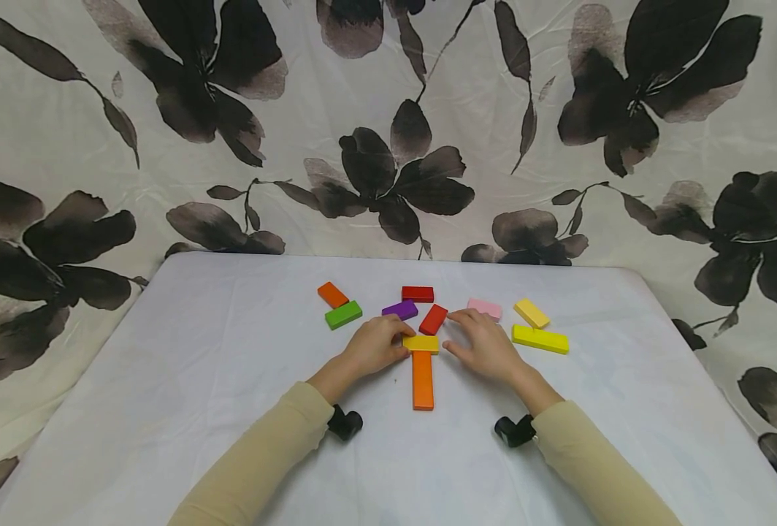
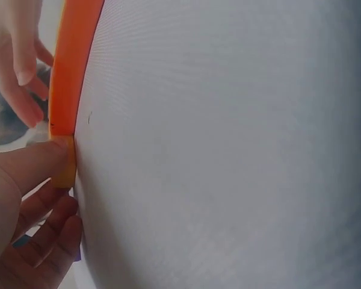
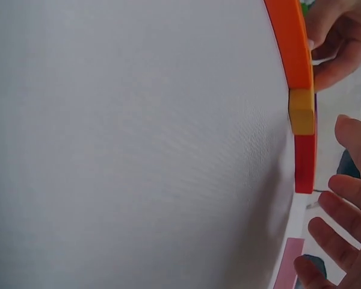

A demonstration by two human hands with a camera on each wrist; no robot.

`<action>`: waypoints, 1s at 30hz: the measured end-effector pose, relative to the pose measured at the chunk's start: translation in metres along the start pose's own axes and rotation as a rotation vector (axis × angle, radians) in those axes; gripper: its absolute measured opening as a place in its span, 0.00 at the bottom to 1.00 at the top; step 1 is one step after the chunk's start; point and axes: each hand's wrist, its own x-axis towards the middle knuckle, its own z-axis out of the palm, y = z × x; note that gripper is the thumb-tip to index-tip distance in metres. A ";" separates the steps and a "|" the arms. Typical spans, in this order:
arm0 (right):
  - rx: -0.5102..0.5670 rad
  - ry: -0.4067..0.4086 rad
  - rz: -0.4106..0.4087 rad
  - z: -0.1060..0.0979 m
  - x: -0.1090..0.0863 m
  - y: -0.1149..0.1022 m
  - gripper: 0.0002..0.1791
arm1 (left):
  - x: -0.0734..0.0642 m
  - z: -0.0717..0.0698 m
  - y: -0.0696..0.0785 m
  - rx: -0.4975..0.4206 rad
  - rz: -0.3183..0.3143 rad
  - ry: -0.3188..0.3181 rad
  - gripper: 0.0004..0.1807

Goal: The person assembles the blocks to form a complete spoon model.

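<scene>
A yellow block (image 1: 423, 344) lies crosswise against the far end of a long orange block (image 1: 423, 381), the two forming a T. My left hand (image 1: 374, 345) pinches the yellow block's left end between thumb and fingers; in the left wrist view the thumb (image 2: 39, 164) covers part of it. To the right, my right hand (image 1: 485, 345) holds nothing, its fingers spread apart in the right wrist view. Its index fingertip is close to a tilted red block (image 1: 433, 319); whether they touch I cannot tell.
Beyond the hands lie a purple block (image 1: 399, 310), another red block (image 1: 418, 294) and a pink block (image 1: 485, 307). At left are a green block (image 1: 344, 315) and a short orange block (image 1: 332, 295). Two more yellow blocks, one short (image 1: 531, 313) and one long (image 1: 540, 339), lie right.
</scene>
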 end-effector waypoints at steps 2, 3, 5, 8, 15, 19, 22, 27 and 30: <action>-0.004 0.007 -0.002 0.001 0.004 0.002 0.29 | 0.000 0.000 -0.001 0.005 0.005 0.004 0.17; -0.007 0.010 -0.003 0.002 0.006 0.003 0.29 | 0.001 0.000 -0.001 0.007 0.008 0.006 0.16; -0.006 0.017 -0.006 0.002 0.009 0.003 0.29 | 0.001 0.000 -0.001 0.007 0.006 0.006 0.17; 0.003 0.018 0.001 0.002 0.014 0.003 0.29 | 0.001 0.000 0.000 0.003 -0.001 0.002 0.17; -0.013 -0.059 0.047 -0.001 0.026 0.001 0.32 | 0.000 -0.001 0.001 0.005 -0.004 0.001 0.17; -0.025 -0.100 0.078 -0.001 0.033 0.000 0.34 | 0.000 -0.001 0.001 -0.001 -0.003 -0.002 0.17; -0.029 -0.118 0.091 0.000 0.037 -0.001 0.33 | 0.000 -0.002 0.001 -0.005 -0.005 -0.007 0.17; -0.032 -0.144 0.110 0.002 0.041 0.000 0.32 | 0.000 -0.001 0.002 -0.009 -0.021 -0.016 0.17; -0.036 -0.154 0.127 0.003 0.043 0.000 0.33 | 0.000 -0.002 0.002 -0.009 -0.026 -0.018 0.17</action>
